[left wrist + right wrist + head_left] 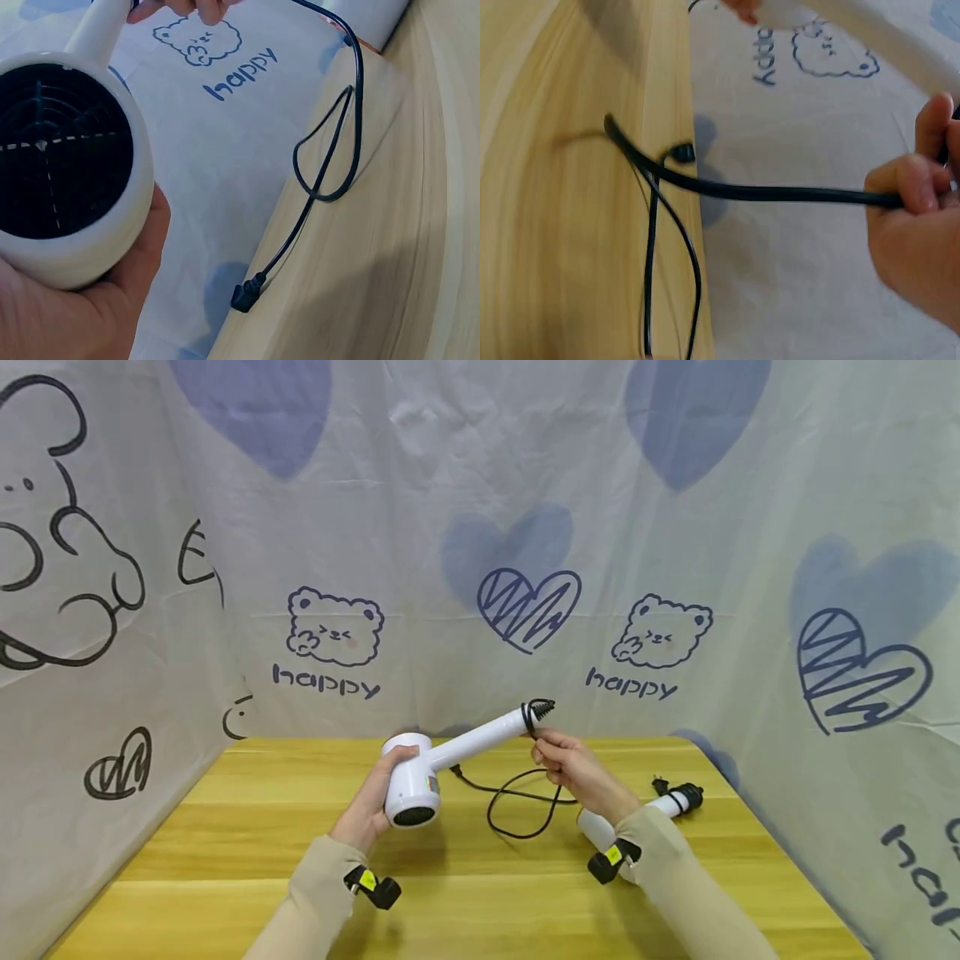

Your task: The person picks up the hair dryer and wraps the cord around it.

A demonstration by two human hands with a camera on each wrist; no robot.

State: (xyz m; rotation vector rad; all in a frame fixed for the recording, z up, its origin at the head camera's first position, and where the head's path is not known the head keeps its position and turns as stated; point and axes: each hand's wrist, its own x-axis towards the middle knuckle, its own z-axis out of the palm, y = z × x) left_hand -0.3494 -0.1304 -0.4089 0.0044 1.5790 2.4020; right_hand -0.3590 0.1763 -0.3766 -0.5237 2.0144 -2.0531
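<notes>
A white hair dryer point(480, 740) is held up over the table, its handle slanting up to the right. My left hand point(373, 793) grips it round the head, and the dark round grille point(60, 150) shows large in the left wrist view. Near the handle's end my right hand point(576, 768) pinches the black cord point(795, 194). One or more turns of the cord wrap the handle's end by the ribbed sleeve point(544, 710). From the right hand the cord drops in a loose loop to the table, ending in a plug point(246, 294).
A second white hair dryer point(667, 806) lies on the wooden table point(465, 910) at the right, partly hidden behind the right forearm. Its cord is wound round the handle end, with a plug point(660, 785) beside it. Printed white cloth point(420, 568) hangs behind and at both sides.
</notes>
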